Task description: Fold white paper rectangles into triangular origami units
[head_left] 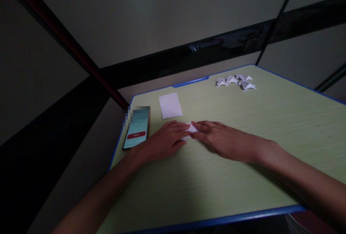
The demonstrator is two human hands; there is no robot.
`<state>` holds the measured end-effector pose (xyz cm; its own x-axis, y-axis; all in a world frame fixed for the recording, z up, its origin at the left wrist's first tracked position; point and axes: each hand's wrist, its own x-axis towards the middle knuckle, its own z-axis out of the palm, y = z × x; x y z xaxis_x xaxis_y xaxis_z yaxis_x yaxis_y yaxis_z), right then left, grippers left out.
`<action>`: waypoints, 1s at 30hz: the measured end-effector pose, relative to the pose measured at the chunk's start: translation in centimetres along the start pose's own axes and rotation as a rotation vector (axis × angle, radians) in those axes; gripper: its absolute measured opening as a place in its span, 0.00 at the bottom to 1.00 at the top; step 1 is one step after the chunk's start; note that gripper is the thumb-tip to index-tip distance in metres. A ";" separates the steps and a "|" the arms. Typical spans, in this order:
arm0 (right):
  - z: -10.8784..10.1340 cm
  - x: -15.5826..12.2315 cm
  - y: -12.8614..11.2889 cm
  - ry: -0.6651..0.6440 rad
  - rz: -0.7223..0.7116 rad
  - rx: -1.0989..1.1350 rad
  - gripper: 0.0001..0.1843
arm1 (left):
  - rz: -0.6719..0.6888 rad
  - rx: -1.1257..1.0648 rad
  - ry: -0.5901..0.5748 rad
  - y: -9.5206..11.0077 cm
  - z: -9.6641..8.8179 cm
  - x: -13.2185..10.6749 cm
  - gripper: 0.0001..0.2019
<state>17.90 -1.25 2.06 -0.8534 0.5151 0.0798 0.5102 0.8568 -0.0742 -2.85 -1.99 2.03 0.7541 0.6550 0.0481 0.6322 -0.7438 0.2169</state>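
Note:
A small piece of folded white paper (192,129) lies on the table in front of me, mostly covered by my fingers. My left hand (170,137) is closed on its left side, fingers pressed together on top and the thumb near the lower edge. From the right, my right hand (216,136) grips the same paper between thumb and fingers. How the paper is folded underneath cannot be made out. Just beyond my left hand, a flat square sheet of white paper (171,105) rests on the table.
A phone (137,129) with a lit screen lies by the table's left edge, close to my left forearm. Several folded paper figures (235,81) sit together at the far right. The pale green table (243,190) has a blue rim and stands against a panelled wall.

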 end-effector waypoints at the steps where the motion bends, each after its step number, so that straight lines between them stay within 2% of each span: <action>1: 0.0 0.0 0.0 0.003 0.000 0.003 0.23 | 0.003 -0.011 0.001 -0.1 -0.1 0.0 0.15; 12: 0.4 0.4 0.9 -0.028 -0.027 0.048 0.23 | 0.016 -0.053 0.008 -0.4 -0.2 0.1 0.16; 23: 0.1 0.7 1.2 -0.032 -0.045 0.075 0.21 | 0.033 -0.033 -0.095 -0.1 -1.2 -0.6 0.19; 30: 0.2 0.6 1.4 -0.072 -0.024 0.077 0.23 | -0.030 -0.056 -0.175 0.5 -2.0 -0.9 0.19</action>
<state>18.09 0.26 1.85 -0.8723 0.4889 0.0112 0.4820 0.8634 -0.1493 -3.54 -2.68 4.01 0.7576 0.6400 -0.1286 0.6477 -0.7125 0.2700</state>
